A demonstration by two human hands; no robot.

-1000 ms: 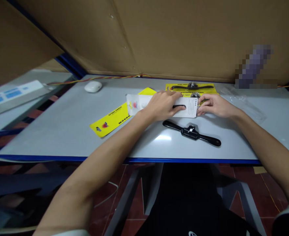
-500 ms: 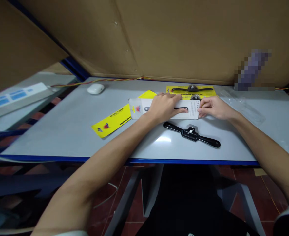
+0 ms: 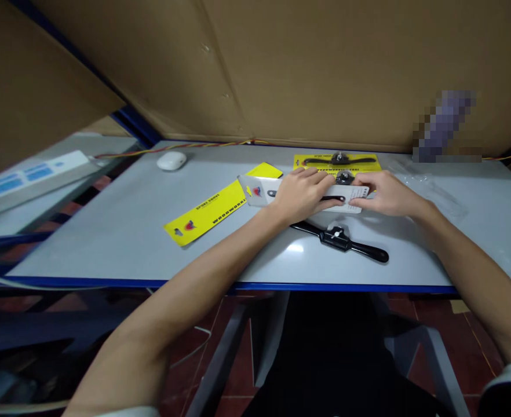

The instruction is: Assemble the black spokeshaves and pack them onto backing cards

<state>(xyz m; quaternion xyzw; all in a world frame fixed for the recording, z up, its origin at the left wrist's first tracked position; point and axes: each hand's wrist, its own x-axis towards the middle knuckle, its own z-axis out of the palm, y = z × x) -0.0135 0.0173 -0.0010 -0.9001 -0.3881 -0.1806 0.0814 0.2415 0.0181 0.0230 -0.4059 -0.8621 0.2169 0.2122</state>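
A white spokeshave package (image 3: pixel 261 194) with a clear plastic cover lies across the middle of the table, its left end slightly raised. My left hand (image 3: pixel 301 194) is wrapped over its centre, hiding the middle of the tool. At its right end my right hand (image 3: pixel 377 194) pinches the edge between thumb and fingers. Nearer to me a bare black spokeshave (image 3: pixel 338 237) lies on the tabletop, the tip of its left handle close to my left wrist. Behind my hands, another spokeshave (image 3: pixel 340 158) rests on yellow printed card.
A yellow backing card (image 3: pixel 205 214) lies at a slant on the left. Crumpled clear plastic (image 3: pixel 438 188) is on the right. A white mouse-like object (image 3: pixel 171 161) sits at the back left, near a power strip (image 3: pixel 33 174). A cardboard wall (image 3: pixel 325 75) closes off the back.
Both hands have shifted slightly right with the package, and its right end has tilted a little. My right thumb and fingers have moved further onto that end.
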